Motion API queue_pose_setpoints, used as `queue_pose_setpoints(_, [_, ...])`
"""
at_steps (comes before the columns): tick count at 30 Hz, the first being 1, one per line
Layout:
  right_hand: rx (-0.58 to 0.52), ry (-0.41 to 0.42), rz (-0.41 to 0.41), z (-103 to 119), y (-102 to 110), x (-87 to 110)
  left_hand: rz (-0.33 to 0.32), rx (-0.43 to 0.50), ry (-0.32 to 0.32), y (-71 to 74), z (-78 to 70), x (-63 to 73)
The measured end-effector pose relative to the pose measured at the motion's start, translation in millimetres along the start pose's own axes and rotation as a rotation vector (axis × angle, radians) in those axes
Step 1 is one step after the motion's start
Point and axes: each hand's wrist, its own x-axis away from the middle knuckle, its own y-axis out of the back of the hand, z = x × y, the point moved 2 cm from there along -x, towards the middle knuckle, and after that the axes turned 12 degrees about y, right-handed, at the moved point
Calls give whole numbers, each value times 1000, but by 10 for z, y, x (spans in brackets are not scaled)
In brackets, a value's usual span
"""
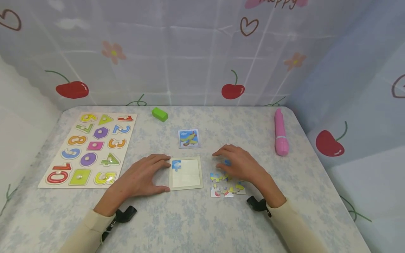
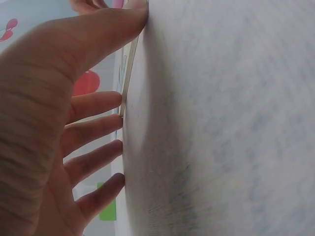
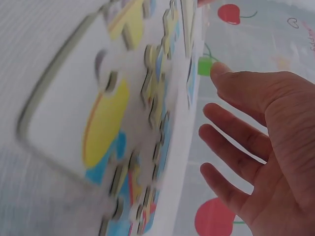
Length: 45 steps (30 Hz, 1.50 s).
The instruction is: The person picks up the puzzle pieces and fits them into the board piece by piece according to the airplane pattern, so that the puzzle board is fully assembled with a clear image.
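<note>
My left hand [image 1: 142,175] rests at the left side of a small square wooden puzzle tray [image 1: 201,175]. Its fairly straight fingers and thumb touch the tray's edge, as the left wrist view also shows. One blue jigsaw piece [image 1: 176,164] lies in the tray's upper left corner. To the right of the tray, my right hand [image 1: 242,164] hovers over a group of loose jigsaw pieces [image 1: 215,192] and covers some of them. In the right wrist view its fingers are spread apart with nothing held, beside a yellow-and-white piece [image 3: 106,123].
A picture card [image 1: 188,138] with a yellow airplane lies beyond the tray. On the left is a number-and-shape board [image 1: 95,154]. A green block [image 1: 159,114] sits near the back edge, and a pink pen-shaped object [image 1: 280,133] lies at the right.
</note>
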Motion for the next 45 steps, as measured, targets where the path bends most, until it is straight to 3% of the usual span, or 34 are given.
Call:
queue_pose_setpoints(12, [39, -94, 31, -173, 47, 224, -6, 2, -9, 7, 10, -24])
queue_pose_setpoints(21, [38, -48, 10, -277, 41, 325, -5, 7, 0, -2, 29, -13])
queue_pose_setpoints(33, [-27, -80, 28, -343, -16, 349, 6, 16, 17, -23, 17, 0])
queue_pose_setpoints(45, [-37, -43, 4, -364, -17, 337, 1, 13, 12, -30, 24, 15])
